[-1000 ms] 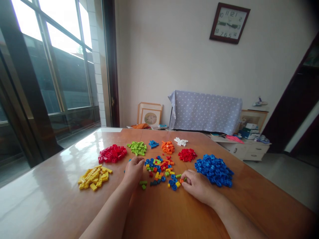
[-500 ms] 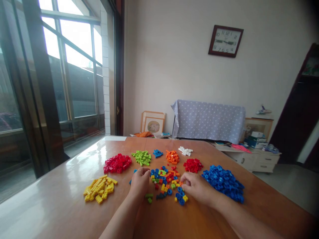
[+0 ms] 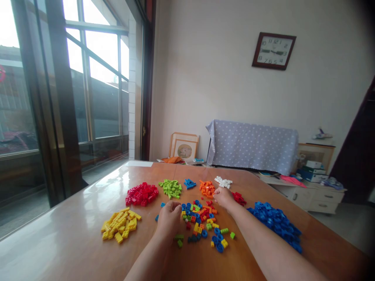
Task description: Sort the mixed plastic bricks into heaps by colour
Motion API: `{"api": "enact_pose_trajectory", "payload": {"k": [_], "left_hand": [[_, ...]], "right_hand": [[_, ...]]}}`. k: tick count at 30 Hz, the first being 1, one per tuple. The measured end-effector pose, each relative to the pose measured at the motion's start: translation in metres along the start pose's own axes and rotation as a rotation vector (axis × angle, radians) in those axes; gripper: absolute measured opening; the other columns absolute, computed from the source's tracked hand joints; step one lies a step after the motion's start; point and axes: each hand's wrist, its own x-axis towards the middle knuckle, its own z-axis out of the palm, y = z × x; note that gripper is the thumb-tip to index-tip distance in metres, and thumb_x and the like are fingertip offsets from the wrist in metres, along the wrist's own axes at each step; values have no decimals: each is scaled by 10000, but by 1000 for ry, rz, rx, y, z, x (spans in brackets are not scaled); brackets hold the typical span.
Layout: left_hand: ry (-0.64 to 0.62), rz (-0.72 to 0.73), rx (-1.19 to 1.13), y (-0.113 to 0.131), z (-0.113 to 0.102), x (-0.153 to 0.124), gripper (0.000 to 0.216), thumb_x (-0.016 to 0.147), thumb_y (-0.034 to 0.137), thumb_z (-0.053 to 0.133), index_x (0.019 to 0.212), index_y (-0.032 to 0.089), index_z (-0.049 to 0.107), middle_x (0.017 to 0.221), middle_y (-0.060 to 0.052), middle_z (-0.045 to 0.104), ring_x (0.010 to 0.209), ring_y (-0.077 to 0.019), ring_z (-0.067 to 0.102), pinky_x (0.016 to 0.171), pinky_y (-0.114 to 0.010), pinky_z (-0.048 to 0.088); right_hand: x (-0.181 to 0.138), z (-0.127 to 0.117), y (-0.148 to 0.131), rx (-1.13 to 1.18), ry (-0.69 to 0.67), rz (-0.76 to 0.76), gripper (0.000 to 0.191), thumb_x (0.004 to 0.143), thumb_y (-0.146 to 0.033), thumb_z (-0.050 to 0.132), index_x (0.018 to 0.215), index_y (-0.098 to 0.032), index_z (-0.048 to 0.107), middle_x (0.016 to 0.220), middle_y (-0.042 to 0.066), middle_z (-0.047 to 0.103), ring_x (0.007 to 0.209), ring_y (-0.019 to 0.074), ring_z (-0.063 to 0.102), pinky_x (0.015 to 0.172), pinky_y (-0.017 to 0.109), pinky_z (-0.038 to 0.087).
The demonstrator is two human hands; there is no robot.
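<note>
Small plastic bricks lie sorted by colour on a glossy wooden table (image 3: 73, 242). My left hand (image 3: 169, 218) rests curled at the left edge of a mixed pile of bricks (image 3: 200, 218), fingers closed; what it holds is hidden. My right hand (image 3: 224, 196) is stretched forward, fingers pinched, between the orange pile (image 3: 207, 188) and a small red pile (image 3: 239, 198). Around them are a yellow pile (image 3: 120, 225), a larger red pile (image 3: 141, 194), a green pile (image 3: 170, 187), a few blue bricks (image 3: 190, 183), a white pile (image 3: 224, 181) and a big blue pile (image 3: 277, 223).
A tall window (image 3: 58, 97) runs along the left. Behind the table stand a cloth-covered object (image 3: 253, 146), framed pictures (image 3: 184, 145) on the floor and a low white cabinet (image 3: 310, 193) with clutter. A clock (image 3: 273, 50) hangs on the wall.
My right hand has moved from the near right edge of the mixed pile forward to the orange pile. The left hand stayed by the mixed pile. The camera swung a little left.
</note>
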Motion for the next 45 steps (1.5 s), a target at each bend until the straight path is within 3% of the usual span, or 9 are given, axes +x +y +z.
{"api": "enact_pose_trajectory", "payload": {"k": [9,19,27,31,36,40,45], "left_hand": [[18,-33,-11,5,-1,-4,250,763,314,566,888,157,716,707,-38,677,611,-158,587,575,-244,418],[-17,-21,2,5,-2,-5,274,771,318,564,922,140,709,707,-46,674,622,-159,589,590,-247,423],[-42,-25,-20,11,-3,-6,320,756,370,572,929,136,704,806,-71,703,738,-193,629,627,-257,442],[-44,-9,-18,13,-4,-7,361,740,418,576,925,136,706,807,-78,708,766,-218,640,653,-280,457],[-22,-5,-21,15,-8,-7,365,735,431,582,922,139,697,828,-88,713,802,-234,658,667,-287,465],[-15,-6,-4,17,-11,-8,350,745,428,582,916,144,693,829,-89,709,812,-235,660,654,-277,460],[-31,9,-12,21,-8,-13,310,744,385,573,896,143,694,776,-68,692,749,-207,635,631,-261,447]], "right_hand": [[9,13,3,160,-12,111,236,713,-247,625,942,-197,655,694,25,716,612,165,667,542,227,462],[-24,-10,-5,346,-39,61,268,754,-222,547,1006,-181,631,901,77,721,785,180,698,634,245,544],[-95,-56,7,339,-147,35,292,779,-293,530,1029,-190,640,882,57,702,710,150,657,558,223,473],[-118,-66,19,259,-111,3,251,796,-332,520,953,-178,642,785,21,663,657,140,599,555,226,430],[-129,-65,29,107,-171,-89,194,802,-334,549,830,-170,648,726,7,645,671,146,568,599,239,406],[-130,-63,34,48,-308,-128,190,818,-336,565,869,-177,656,712,1,636,644,138,539,575,232,377],[-127,-60,42,6,-352,-159,193,829,-324,570,937,-190,656,689,-13,609,600,124,509,549,225,343]]}}
